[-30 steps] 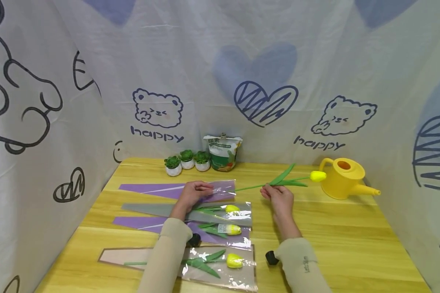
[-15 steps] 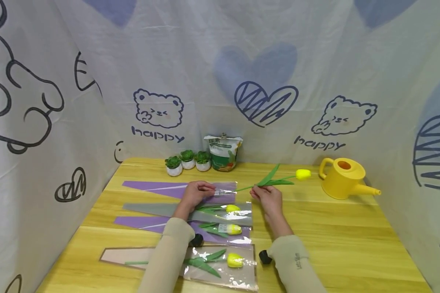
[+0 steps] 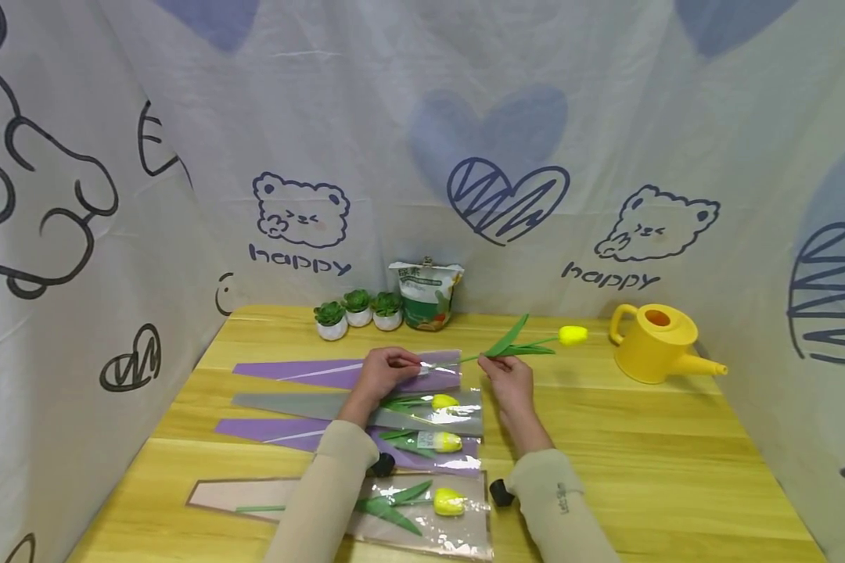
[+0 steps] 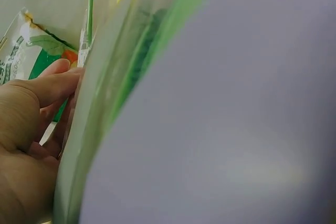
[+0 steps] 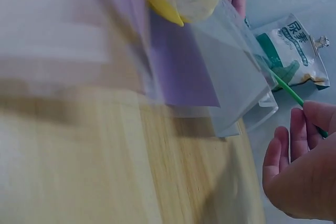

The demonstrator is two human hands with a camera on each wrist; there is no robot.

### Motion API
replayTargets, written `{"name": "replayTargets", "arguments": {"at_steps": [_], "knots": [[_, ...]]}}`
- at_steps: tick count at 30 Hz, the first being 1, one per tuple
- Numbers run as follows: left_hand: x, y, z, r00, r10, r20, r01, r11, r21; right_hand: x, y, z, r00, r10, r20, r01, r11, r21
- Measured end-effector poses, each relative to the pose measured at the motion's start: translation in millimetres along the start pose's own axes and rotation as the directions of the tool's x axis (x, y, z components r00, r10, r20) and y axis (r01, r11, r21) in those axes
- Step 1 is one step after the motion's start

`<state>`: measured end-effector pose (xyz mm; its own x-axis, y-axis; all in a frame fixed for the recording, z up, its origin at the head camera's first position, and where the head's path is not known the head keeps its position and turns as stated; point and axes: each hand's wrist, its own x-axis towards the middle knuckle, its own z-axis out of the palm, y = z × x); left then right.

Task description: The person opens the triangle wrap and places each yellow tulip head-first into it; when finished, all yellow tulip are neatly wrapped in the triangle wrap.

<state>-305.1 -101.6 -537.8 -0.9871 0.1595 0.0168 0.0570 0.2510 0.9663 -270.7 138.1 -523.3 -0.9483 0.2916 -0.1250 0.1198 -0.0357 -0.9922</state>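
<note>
My right hand (image 3: 512,385) pinches the green stem of an artificial yellow tulip (image 3: 573,335), its bloom pointing right. The stem's lower part runs into the open, clear end of a purple flower sleeve (image 3: 282,374) at the back of the row. My left hand (image 3: 382,374) pinches that sleeve near its mouth, thumb and fingers on the film. In the right wrist view the stem (image 5: 287,88) shows between the sleeve and my right thumb. The left wrist view has my left hand (image 4: 31,108) at the film's edge, much of it hidden by blurred wrapping close to the lens.
Nearer me lie a grey sleeve (image 3: 282,402), a second purple sleeve (image 3: 264,429) and a pale brown-edged sleeve (image 3: 458,539), each with a yellow tulip. Behind stand three potted succulents (image 3: 358,307) and a clipped bag (image 3: 426,295). A yellow watering can (image 3: 655,344) stands at right.
My right hand has moved left with the tulip, and more of its stem now overlaps the sleeve's clear end. The left hand keeps its pinch on the sleeve, shifted slightly right.
</note>
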Motion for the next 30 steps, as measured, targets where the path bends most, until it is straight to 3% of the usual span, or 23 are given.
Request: {"name": "replayTargets", "arguments": {"at_steps": [30], "knots": [[2.7,3.4,23.3,0.999,0.031,-0.035,-0.033,0.998,-0.060,-5.1,4.9,9.0,0.999,0.008,0.050,-0.004,0.997,-0.076]]}}
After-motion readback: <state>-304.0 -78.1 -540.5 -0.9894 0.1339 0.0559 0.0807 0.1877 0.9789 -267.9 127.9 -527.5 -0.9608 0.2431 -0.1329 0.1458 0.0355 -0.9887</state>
